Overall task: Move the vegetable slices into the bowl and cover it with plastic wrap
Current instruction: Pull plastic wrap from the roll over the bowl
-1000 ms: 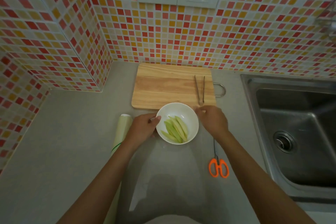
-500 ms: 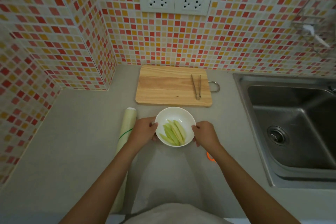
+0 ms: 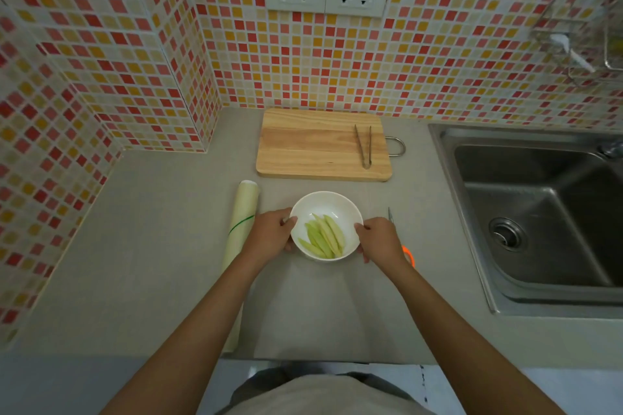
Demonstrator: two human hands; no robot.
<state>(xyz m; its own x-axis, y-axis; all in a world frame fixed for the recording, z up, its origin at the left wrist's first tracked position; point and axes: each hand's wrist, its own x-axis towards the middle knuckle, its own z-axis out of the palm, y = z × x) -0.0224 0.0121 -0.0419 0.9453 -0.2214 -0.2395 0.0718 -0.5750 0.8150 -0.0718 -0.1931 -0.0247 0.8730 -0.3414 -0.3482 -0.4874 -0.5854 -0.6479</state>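
Observation:
A white bowl (image 3: 325,205) stands on the grey counter in front of the cutting board, with several pale green vegetable slices (image 3: 324,240) lying inside it. My left hand (image 3: 271,234) grips the bowl's left rim and my right hand (image 3: 379,239) grips its right rim. A long roll of plastic wrap (image 3: 241,239) lies lengthwise on the counter just left of my left hand; my left forearm hides part of it.
The wooden cutting board (image 3: 317,148) sits behind the bowl with metal tongs (image 3: 364,146) on its right side. Orange-handled scissors (image 3: 406,251) lie mostly hidden behind my right hand. A steel sink (image 3: 539,212) is on the right. Tiled walls close the back and left.
Both hands have drawn the bowl toward me, off the cutting board's front edge onto the bare counter. The view has pulled back, showing the counter's near edge.

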